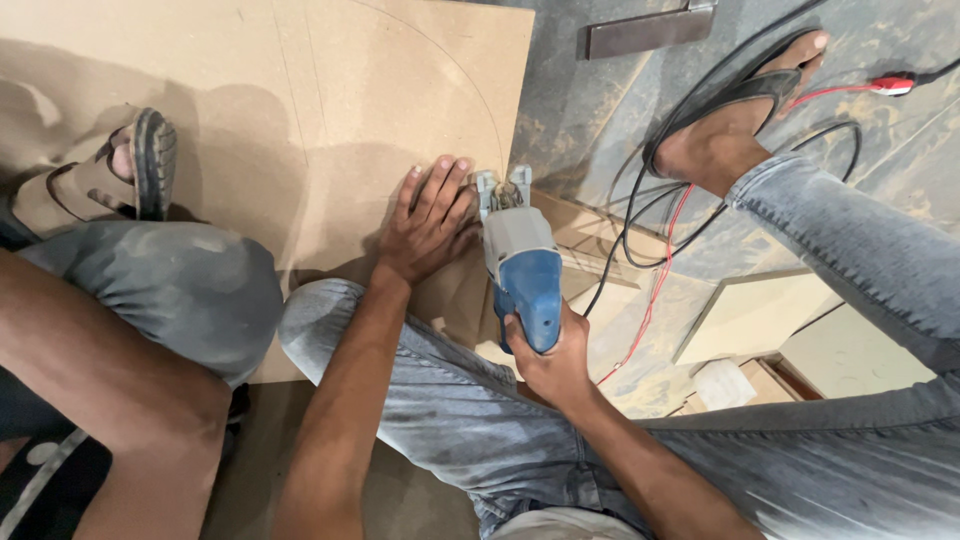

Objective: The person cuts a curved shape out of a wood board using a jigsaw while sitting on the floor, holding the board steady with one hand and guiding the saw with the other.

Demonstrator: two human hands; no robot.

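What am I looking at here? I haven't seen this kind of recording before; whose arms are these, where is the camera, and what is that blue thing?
There is one picture, taken by a camera worn on a person's head and looking down at their own arms and legs. No machine arm is involved, only two bare hands. The right hand grips a blue and grey jigsaw, a handheld power saw, whose front end sits on a large brown board lying on the floor. A thin curved pencil line runs across the board to the saw. The left hand lies flat on the board beside the saw, fingers spread. The person wears jeans and a sandal. Black and red cables trail over the dusty floor. At the left, a second person's knee and sandalled foot rest on the board.
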